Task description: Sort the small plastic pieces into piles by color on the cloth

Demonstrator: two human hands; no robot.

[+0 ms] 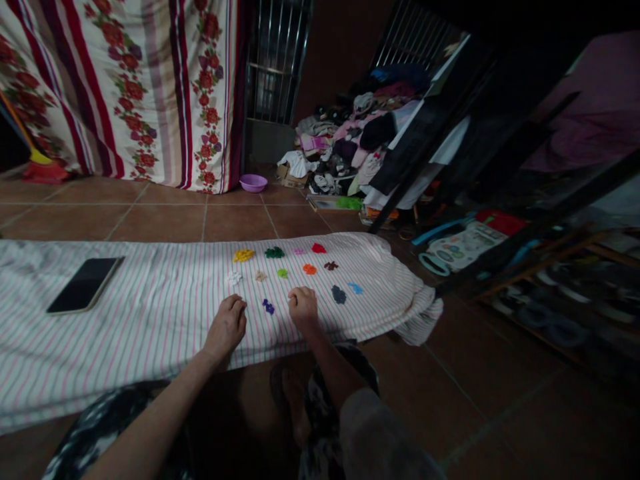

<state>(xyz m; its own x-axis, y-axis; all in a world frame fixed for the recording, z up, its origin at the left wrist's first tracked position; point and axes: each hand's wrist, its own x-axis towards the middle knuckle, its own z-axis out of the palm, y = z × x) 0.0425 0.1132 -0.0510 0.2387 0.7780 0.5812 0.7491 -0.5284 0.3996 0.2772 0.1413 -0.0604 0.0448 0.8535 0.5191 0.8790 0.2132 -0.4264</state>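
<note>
My left hand [227, 325] and my right hand [301, 307] rest on a pink-striped white cloth [150, 313] spread on the floor, fingers curled, a small purple pile [269, 307] between them. Whether either hand holds anything is hidden. Beyond the hands lie small sorted piles of tiny coloured pieces: yellow [243, 255], dark green [274, 253], red [319, 248], orange [309, 269], light green [282, 273], white [233, 277], dark blue-grey [339, 294], light blue [355, 288].
A black phone [84, 285] lies on the cloth at the left. A floral curtain [150, 87] hangs at the back, with a purple bowl [253, 182] and a heap of clothes [350, 140] by it. Dark shelving [525, 200] stands at the right on brown tile floor.
</note>
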